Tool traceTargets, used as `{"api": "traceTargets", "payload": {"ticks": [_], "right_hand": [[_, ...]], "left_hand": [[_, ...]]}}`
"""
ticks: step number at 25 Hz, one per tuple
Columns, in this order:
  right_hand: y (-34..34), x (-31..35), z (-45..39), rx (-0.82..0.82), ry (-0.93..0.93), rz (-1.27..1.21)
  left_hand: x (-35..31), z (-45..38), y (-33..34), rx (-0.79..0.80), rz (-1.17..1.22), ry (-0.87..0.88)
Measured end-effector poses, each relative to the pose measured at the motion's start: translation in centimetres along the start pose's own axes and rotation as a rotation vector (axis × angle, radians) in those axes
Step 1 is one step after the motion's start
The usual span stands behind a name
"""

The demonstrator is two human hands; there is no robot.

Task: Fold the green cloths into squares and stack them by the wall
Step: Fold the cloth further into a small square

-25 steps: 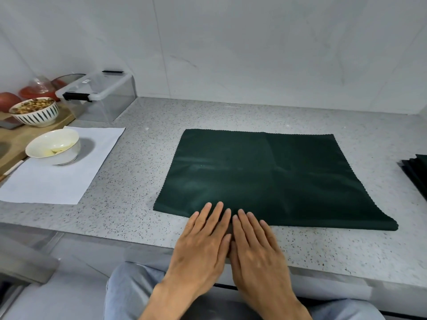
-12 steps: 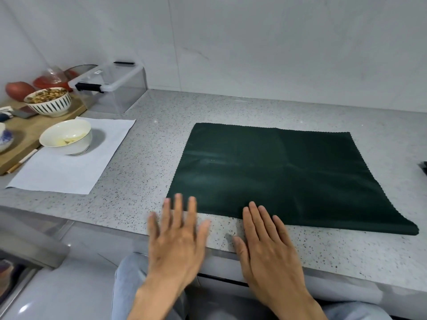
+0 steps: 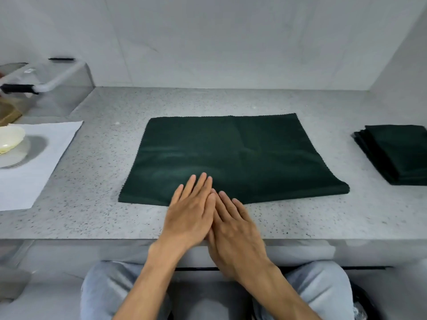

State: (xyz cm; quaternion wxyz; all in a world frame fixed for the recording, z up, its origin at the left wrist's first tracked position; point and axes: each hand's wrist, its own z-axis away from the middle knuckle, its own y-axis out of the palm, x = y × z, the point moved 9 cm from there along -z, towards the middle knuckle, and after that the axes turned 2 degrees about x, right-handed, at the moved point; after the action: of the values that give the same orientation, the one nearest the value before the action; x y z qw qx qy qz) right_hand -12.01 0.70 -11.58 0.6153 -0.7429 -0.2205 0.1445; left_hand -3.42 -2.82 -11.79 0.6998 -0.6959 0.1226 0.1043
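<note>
A dark green cloth (image 3: 233, 155), folded once into a wide rectangle, lies flat at the centre of the frame on the speckled grey bench (image 3: 97, 218); its folded edge runs along the lower side, nearest the person; the left hand (image 3: 191, 211) lies flat with fingers straight and together, its fingertips pressing on the lower edge of the cloth; the right hand (image 3: 235, 227) lies just beside it, also flat and released, its fingers reaching the same edge and touching the side of the left hand; neither hand grasps anything; a stack of folded green cloths (image 3: 397, 153) sits at the right edge of the frame, near the side wall and well apart from the spread cloth; at the left edge a pale bowl (image 3: 10, 139) stands on a white sheet (image 3: 41, 158); a clear plastic box (image 3: 53, 88) with a black latch stands at the upper left against the back wall; the person's knees in light blue trousers (image 3: 106, 294) show at the bottom of the frame
</note>
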Motion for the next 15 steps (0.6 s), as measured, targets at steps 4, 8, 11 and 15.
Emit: {"api": "traceTargets", "payload": {"ticks": [4, 8, 11, 15], "right_hand": [[-1.2, -7.3, 2.4, -0.012, 0.169, 0.032], [-2.9, -17.9, 6.4, 0.054, 0.430, 0.143], [-3.3, -21.7, 7.7, 0.111, 0.555, 0.142], [-4.2, -21.6, 7.6, -0.011, 0.529, 0.193]], "left_hand": [[-0.5, 0.4, -0.1, -0.020, -0.092, 0.020], [-0.2, 0.7, 0.0, 0.007, -0.092, -0.004], [-0.2, 0.6, 0.0, 0.008, -0.088, -0.008], [2.2, 1.9, -1.0, 0.027, 0.038, -0.038]]}}
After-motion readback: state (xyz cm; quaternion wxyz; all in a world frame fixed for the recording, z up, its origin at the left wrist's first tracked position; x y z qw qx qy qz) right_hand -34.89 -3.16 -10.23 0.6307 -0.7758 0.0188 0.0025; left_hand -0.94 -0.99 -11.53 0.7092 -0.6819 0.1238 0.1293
